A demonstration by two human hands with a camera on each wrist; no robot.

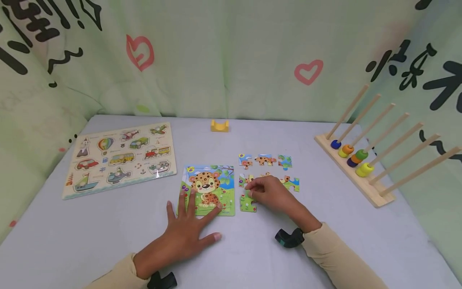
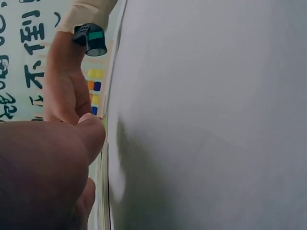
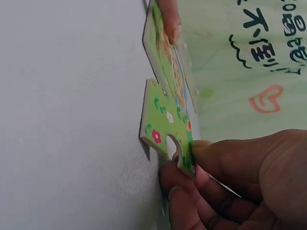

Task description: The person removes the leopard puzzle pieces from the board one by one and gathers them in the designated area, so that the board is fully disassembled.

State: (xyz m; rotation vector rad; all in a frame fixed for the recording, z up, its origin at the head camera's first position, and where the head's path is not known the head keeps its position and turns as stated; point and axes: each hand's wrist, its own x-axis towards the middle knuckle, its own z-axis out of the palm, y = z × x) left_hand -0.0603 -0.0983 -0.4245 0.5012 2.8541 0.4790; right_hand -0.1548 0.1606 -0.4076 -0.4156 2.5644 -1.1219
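A square leopard picture (image 1: 225, 196) lies in the middle of the table. Across its lower part rests my left hand (image 1: 184, 237), fingers spread and nearly straight. Beside the picture's right edge, my right hand (image 1: 272, 194) pinches a green puzzle piece (image 3: 160, 112) between thumb and fingertips. Flowers and a round notch mark this piece, which is tilted in the right wrist view. Behind it are more jigsaw pieces in two rows, including a blue-and-green one (image 1: 285, 161) and a leopard-spotted one (image 1: 265, 160). My right hand partly covers the nearer row.
A wooden vehicle puzzle board (image 1: 119, 176) lies at the back left. The yellow block (image 1: 219, 126) sits by the far edge. On the right stands a wooden peg rack (image 1: 377, 196) with coloured beads and long tilted pegs. A printed curtain (image 1: 223, 60) surrounds the table.
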